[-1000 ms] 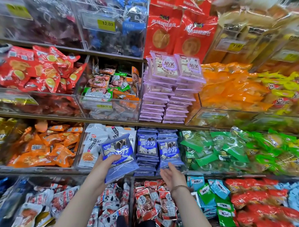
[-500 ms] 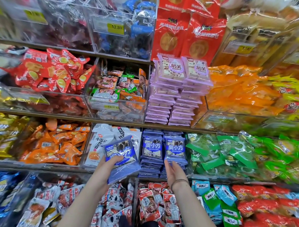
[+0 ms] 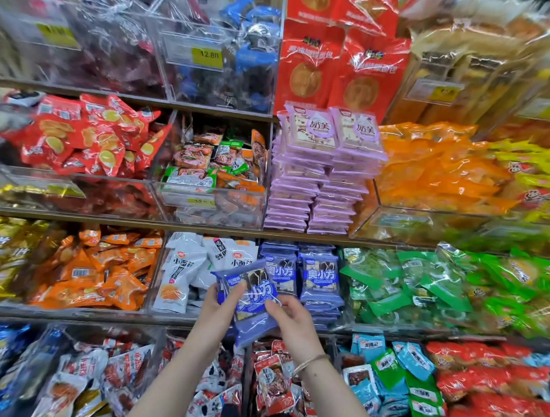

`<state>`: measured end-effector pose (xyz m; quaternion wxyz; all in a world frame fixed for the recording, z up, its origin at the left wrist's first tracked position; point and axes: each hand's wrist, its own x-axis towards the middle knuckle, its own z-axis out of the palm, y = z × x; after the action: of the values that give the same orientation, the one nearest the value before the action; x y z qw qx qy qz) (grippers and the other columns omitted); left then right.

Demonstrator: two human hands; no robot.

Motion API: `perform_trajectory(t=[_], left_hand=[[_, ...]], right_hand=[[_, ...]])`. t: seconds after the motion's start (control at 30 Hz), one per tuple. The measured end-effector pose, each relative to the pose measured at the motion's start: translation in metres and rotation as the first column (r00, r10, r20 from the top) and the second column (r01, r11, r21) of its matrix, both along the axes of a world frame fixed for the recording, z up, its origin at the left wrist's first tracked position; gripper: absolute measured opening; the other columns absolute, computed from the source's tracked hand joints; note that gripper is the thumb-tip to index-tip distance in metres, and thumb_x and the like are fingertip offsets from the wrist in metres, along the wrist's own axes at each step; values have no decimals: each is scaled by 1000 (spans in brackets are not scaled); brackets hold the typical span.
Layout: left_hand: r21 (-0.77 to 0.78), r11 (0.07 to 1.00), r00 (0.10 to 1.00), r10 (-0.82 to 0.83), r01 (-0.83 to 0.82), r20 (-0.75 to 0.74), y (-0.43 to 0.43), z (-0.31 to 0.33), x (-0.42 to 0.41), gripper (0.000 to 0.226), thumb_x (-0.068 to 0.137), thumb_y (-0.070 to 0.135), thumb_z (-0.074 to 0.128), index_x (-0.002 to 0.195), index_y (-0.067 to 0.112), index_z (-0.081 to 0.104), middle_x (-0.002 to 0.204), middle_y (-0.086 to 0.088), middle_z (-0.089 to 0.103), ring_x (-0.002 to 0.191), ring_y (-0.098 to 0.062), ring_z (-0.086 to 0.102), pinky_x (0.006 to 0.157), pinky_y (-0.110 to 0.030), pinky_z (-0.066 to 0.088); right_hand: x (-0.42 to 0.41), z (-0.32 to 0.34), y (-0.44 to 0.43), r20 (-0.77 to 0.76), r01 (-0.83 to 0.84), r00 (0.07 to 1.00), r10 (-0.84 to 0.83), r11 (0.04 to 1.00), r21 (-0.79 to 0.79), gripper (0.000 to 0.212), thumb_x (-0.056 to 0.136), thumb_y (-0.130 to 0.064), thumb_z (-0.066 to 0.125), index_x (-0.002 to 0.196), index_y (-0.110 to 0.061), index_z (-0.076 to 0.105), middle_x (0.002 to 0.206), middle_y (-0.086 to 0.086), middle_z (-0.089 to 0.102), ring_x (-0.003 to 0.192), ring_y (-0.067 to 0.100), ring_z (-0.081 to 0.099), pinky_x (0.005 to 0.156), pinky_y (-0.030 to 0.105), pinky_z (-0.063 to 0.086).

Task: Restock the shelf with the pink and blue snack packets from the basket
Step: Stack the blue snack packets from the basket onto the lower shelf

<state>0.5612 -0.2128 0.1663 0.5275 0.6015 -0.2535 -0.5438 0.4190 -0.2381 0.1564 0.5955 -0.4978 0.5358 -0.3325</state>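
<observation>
A small stack of blue snack packets (image 3: 253, 297) is held in front of the third shelf. My left hand (image 3: 219, 306) grips its left side with the thumb on top. My right hand (image 3: 289, 316) has its fingers on the stack's right edge. Just behind stand two piles of the same blue packets on the shelf (image 3: 319, 278). One shelf up, two tall piles of pink packets (image 3: 322, 172) are stacked. The basket is not in view.
White packets (image 3: 182, 270) lie left of the blue piles, green ones (image 3: 406, 283) to the right. Clear plastic bins (image 3: 211, 202) hold mixed snacks. Red and orange packets fill the neighbouring bins, and the lowest shelf (image 3: 272, 381) holds more.
My right hand left the shelf's blue pile and came left onto the held stack. The stack and my left hand shifted a little right.
</observation>
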Motion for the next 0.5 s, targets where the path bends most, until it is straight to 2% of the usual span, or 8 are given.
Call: perform_trajectory(t=[0.07, 0.1, 0.13, 0.2, 0.27, 0.3, 0.4, 0.5], left_hand=[[58, 997, 998, 56, -54, -20, 2, -1, 4, 92, 76, 68, 55, 150, 26, 20, 152, -2, 33, 132, -26, 43, 105, -48, 34], [79, 994, 996, 84, -81, -27, 2, -4, 8, 93, 78, 68, 52, 151, 25, 15, 155, -3, 28, 135, -27, 39, 107, -50, 31], [93, 990, 994, 107, -104, -24, 3, -5, 12, 90, 81, 66, 51, 152, 24, 14, 156, -4, 25, 137, -28, 36, 108, -52, 29], [96, 986, 990, 138, -138, 5, 5, -7, 20, 77, 91, 53, 51, 151, 22, 15, 156, -4, 25, 136, -26, 36, 109, -51, 28], [98, 982, 987, 160, -161, 23, 6, -10, 29, 65, 97, 37, 49, 151, 20, 17, 154, -4, 30, 130, -22, 41, 109, -49, 28], [103, 980, 986, 167, -168, 22, 6, -11, 32, 64, 98, 33, 49, 152, 21, 16, 154, -4, 30, 131, -24, 40, 109, -50, 28], [103, 981, 986, 166, -167, 10, 6, -12, 38, 63, 98, 29, 48, 152, 23, 15, 153, -5, 32, 136, -28, 37, 109, -50, 29], [93, 982, 987, 162, -162, 3, 6, -12, 38, 62, 98, 27, 49, 151, 21, 17, 151, -4, 34, 134, -26, 38, 108, -47, 30]], right_hand=[[4, -5, -4, 32, 67, 997, -69, 997, 36, 17, 91, -32, 56, 105, -21, 55, 105, 4, 61, 97, 19, 62, 92, 39, 51], [7, -7, -8, 72, 113, 990, -117, 991, 68, 12, 93, -30, 54, 101, -21, 55, 105, 6, 60, 96, 22, 62, 90, 42, 53], [8, -9, -13, 144, 172, 972, -188, 978, 118, 10, 94, -27, 53, 99, -19, 54, 102, 7, 59, 89, 23, 62, 82, 40, 56], [8, -10, -25, 229, 293, 916, -331, 939, 182, 10, 95, -21, 52, 100, -13, 51, 96, 4, 53, 71, 20, 60, 60, 27, 57], [5, -13, -39, 178, 383, 897, -404, 913, 140, 12, 96, -20, 49, 104, -12, 46, 94, -3, 47, 59, 19, 55, 47, 18, 51], [4, -15, -45, 145, 399, 900, -411, 911, 107, 13, 97, -20, 47, 107, -12, 44, 95, -6, 45, 58, 19, 54, 47, 18, 50], [6, -19, -60, 80, 378, 920, -384, 922, 78, 15, 98, -20, 43, 112, -13, 41, 96, -4, 47, 66, 20, 60, 59, 20, 50], [8, -20, -66, 5, 323, 946, -325, 944, 67, 15, 99, -21, 42, 113, -15, 41, 108, 2, 46, 90, 27, 64, 57, 15, 47]])
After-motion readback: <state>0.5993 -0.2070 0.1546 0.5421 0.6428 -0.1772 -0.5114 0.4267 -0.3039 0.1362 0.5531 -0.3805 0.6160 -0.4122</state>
